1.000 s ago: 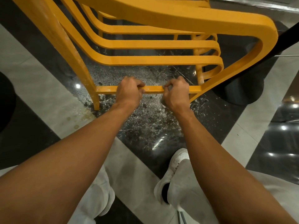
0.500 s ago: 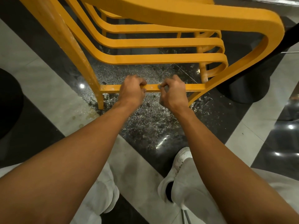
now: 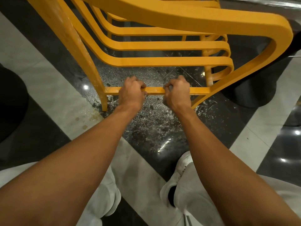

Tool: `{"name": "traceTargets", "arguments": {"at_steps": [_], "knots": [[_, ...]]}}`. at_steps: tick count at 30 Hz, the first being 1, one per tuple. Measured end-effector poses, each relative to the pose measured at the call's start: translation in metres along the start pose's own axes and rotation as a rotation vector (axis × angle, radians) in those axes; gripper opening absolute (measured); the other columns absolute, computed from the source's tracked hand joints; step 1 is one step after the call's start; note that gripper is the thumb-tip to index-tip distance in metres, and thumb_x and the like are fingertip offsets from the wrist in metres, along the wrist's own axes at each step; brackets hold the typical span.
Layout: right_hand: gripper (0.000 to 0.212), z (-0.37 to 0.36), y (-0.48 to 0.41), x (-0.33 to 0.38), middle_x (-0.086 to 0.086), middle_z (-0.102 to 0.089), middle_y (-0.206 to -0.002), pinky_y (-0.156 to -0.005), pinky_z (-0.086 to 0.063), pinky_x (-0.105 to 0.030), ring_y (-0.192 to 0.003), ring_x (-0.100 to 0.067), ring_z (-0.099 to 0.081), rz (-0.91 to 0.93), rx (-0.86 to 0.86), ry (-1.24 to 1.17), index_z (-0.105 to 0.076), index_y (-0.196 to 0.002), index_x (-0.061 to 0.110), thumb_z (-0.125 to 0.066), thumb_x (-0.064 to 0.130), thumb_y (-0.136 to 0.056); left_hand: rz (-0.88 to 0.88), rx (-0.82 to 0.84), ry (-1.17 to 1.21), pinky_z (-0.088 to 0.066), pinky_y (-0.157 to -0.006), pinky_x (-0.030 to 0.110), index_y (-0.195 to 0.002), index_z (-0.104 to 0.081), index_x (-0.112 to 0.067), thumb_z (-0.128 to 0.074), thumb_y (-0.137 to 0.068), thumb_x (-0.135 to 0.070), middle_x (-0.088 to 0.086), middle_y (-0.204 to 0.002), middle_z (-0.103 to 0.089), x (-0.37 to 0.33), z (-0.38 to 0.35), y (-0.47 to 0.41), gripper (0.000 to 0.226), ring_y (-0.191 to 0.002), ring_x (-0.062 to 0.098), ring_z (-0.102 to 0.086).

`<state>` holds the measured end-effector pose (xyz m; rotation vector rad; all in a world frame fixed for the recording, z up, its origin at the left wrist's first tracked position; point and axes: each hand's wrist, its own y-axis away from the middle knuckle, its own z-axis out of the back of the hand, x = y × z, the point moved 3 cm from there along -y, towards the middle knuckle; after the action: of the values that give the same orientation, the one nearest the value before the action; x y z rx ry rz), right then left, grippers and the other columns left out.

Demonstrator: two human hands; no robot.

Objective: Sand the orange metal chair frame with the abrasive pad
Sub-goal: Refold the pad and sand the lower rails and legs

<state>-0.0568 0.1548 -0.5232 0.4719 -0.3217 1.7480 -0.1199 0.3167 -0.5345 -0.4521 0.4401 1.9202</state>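
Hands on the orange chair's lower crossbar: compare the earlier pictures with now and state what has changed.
The right hand slid a little along the lower crossbar, first toward the left hand, then slightly back, so the gap between them narrowed and reopened. Nothing was taken hold of or let go. Both hands still grip the crossbar, and the chair frame stands where it was.

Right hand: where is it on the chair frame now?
Head view: the right hand grips the lowest crossbar of the orange chair frame, right of centre, just apart from the left hand and short of the right-side leg.
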Motion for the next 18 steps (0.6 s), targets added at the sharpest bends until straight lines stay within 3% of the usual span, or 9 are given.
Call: {"name": "traceTargets", "arguments": {"at_steps": [3,7,11,14,18], "knots": [[0.011,-0.002,0.011,0.000,0.001,-0.053,-0.104,-0.074,-0.048,-0.019,-0.085,-0.013,-0.055,0.078,0.042,-0.026,-0.078,-0.094,0.009,-0.067,0.008,-0.096,0.010,0.016,-0.006,-0.048,-0.099,0.039,-0.125,-0.074,-0.018,-0.078,-0.095,-0.026,0.001,-0.123,-0.062,0.001,0.001,-0.002,0.031,-0.120,0.022,-0.052],[0.011,0.006,-0.001,-0.011,-0.007,-0.062,-0.113,-0.088,-0.057,-0.030,-0.090,-0.016,-0.061,-0.050,-0.020,-0.010,-0.078,-0.095,0.011,-0.067,0.012,-0.097,-0.009,0.028,-0.004,-0.050,-0.102,0.039,-0.126,-0.074,-0.017,-0.078,-0.095,-0.021,0.001,-0.123,-0.063,0.003,0.004,0.000,0.031,-0.120,0.022,-0.052],[0.009,-0.003,0.013,-0.001,-0.006,-0.060,-0.110,-0.078,-0.052,-0.026,-0.086,-0.016,-0.059,0.036,-0.025,-0.043,-0.076,-0.096,0.009,-0.068,0.014,-0.097,-0.026,0.013,-0.016,-0.049,-0.103,0.039,-0.127,-0.073,-0.016,-0.076,-0.096,-0.016,0.002,-0.125,-0.061,0.003,0.006,0.002,0.031,-0.120,0.022,-0.051],[0.009,-0.001,0.013,-0.014,-0.005,-0.061,-0.104,-0.070,-0.051,-0.019,-0.075,-0.014,-0.060,-0.021,-0.044,-0.102,-0.077,-0.088,0.008,-0.074,0.014,-0.094,-0.029,0.001,-0.026,-0.050,-0.101,0.040,-0.125,-0.075,-0.015,-0.076,-0.096,-0.015,0.003,-0.125,-0.061,0.007,0.008,0.002,0.029,-0.120,0.022,-0.052],[0.012,-0.004,0.005,-0.001,0.000,-0.055,-0.106,-0.068,-0.043,-0.012,-0.082,-0.014,-0.059,-0.043,-0.018,-0.038,-0.078,-0.095,0.009,-0.067,0.011,-0.098,-0.029,0.020,-0.035,-0.049,-0.101,0.039,-0.125,-0.074,-0.015,-0.075,-0.097,-0.017,0.002,-0.125,-0.062,0.006,0.009,0.001,0.028,-0.122,0.022,-0.051]]}}
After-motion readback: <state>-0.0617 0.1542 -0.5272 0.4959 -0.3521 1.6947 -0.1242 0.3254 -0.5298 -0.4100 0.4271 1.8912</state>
